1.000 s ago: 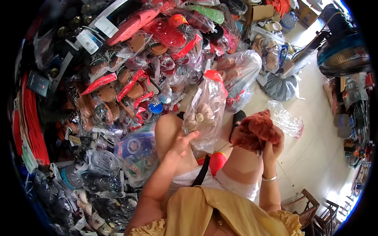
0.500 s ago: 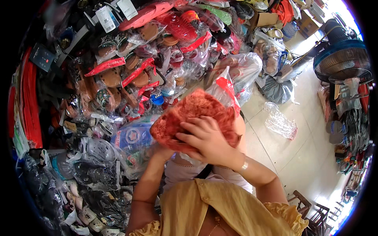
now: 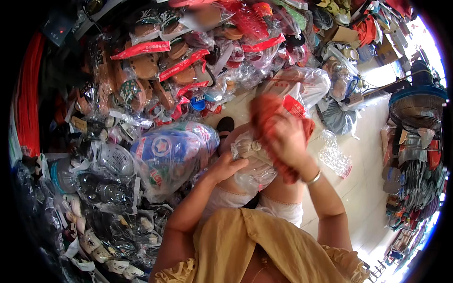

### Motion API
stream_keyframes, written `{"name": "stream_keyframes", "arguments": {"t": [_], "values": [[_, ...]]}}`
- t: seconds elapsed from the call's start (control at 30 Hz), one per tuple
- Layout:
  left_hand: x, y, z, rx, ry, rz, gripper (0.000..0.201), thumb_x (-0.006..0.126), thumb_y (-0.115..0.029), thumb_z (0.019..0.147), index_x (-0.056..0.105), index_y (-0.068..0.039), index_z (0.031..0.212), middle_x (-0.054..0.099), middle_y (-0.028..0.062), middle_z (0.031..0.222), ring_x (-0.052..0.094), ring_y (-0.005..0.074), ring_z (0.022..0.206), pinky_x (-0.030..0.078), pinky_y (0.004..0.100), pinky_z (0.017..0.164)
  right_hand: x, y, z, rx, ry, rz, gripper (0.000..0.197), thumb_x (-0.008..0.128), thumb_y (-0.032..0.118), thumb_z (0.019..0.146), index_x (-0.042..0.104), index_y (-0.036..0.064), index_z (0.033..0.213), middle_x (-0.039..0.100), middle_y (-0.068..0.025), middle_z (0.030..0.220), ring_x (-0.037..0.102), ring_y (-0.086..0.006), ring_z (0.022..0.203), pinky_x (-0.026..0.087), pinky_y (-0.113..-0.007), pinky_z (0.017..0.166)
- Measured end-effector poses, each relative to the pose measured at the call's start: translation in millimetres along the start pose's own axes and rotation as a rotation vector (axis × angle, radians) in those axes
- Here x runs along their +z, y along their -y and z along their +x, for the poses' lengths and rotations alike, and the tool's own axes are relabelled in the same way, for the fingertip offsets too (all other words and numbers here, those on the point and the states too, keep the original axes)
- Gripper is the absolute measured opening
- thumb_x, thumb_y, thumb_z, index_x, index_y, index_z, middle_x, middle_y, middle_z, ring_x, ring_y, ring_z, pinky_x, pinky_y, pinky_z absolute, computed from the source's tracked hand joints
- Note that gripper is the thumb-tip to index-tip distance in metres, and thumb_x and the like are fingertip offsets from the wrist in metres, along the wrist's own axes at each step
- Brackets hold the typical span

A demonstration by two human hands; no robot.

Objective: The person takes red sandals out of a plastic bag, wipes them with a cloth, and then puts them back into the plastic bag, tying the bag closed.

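A red-orange cloth [image 3: 265, 112] is bunched under my right hand [image 3: 287, 141], which is blurred by motion above my right thigh; its fingers grip the cloth. My left hand [image 3: 227, 166] is closed on the edge of a clear plastic bag [image 3: 255, 178] lying over my lap. Inside that bag shows a pale beige shoe [image 3: 248, 147] with a knotted, button-like ornament on top. The cloth hides the right side of the bag.
Bagged sandals [image 3: 144, 66] with red strips are heaped ahead and left. A large blue-printed bag [image 3: 163, 151] lies beside my left arm. On the tiled floor to the right are a crumpled clear wrapper [image 3: 334, 155] and a dark bag [image 3: 339, 120]. A fan [image 3: 416, 106] stands at far right.
My right hand has carried the cloth right, off the bag. My left hand, earlier partly hidden beneath the cloth, now shows with the bagged shoe. The whole view has shifted slightly.
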State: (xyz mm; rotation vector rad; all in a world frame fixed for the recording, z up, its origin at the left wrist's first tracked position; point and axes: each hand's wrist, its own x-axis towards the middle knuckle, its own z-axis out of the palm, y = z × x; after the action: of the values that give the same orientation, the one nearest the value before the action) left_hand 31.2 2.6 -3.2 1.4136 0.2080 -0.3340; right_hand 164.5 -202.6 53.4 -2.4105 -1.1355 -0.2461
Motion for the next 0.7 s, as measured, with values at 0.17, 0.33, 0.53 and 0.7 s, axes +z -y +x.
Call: {"name": "stream_keyframes", "arguments": {"t": [0.17, 0.33, 0.53, 0.7], "values": [[-6.9, 28.8, 2.4, 0.287, -0.015, 0.331, 0.051, 0.067, -0.016, 0.085, 0.051, -0.001, 0.131, 0.054, 0.0072, 0.129, 0.049, 0.0189, 0.117, 0.038, 0.0362, 0.102, -3.2, 29.7, -3.2, -0.104, 0.126, 0.096, 0.040, 0.073, 0.020, 0.064, 0.063, 0.0101, 0.102, 0.060, -0.0076, 0.102, 0.054, -0.0289, 0.098, 0.040, -0.046, 0.088], [-0.1, -3.4, 0.1, 0.092, 0.069, -0.057, 0.042, 0.062, -0.009, 0.085, 0.055, -0.002, 0.126, 0.060, 0.0003, 0.111, 0.054, 0.0117, 0.101, 0.044, 0.0296, 0.091, -16.8, -82.6, 1.4, 0.253, -0.203, -0.119, 0.024, 0.066, 0.008, 0.074, 0.061, 0.0055, 0.097, 0.063, -0.0153, 0.093, 0.058, -0.0369, 0.091, 0.048, -0.044, 0.080], [-7.0, 11.1, 4.6, 0.086, 0.039, 0.048, 0.052, 0.065, -0.014, 0.083, 0.051, -0.001, 0.131, 0.059, 0.0063, 0.120, 0.055, 0.0181, 0.109, 0.043, 0.0337, 0.097, -5.9, -52.1, -33.1, 0.537, -0.488, 0.385, 0.021, 0.059, -0.002, 0.080, 0.055, -0.0031, 0.100, 0.058, -0.0251, 0.088, 0.058, -0.0440, 0.087, 0.047, -0.043, 0.075], [-16.1, -7.3, 14.9, -0.141, -0.016, 0.024, 0.058, 0.061, -0.008, 0.078, 0.049, -0.001, 0.135, 0.059, 0.0074, 0.124, 0.057, 0.0178, 0.111, 0.043, 0.0331, 0.100, -39.2, 26.4, -41.7, 0.049, -0.090, 0.221, 0.033, 0.065, -0.002, 0.065, 0.063, 0.0048, 0.098, 0.058, -0.0127, 0.084, 0.057, -0.0364, 0.078, 0.048, -0.042, 0.070]]}}
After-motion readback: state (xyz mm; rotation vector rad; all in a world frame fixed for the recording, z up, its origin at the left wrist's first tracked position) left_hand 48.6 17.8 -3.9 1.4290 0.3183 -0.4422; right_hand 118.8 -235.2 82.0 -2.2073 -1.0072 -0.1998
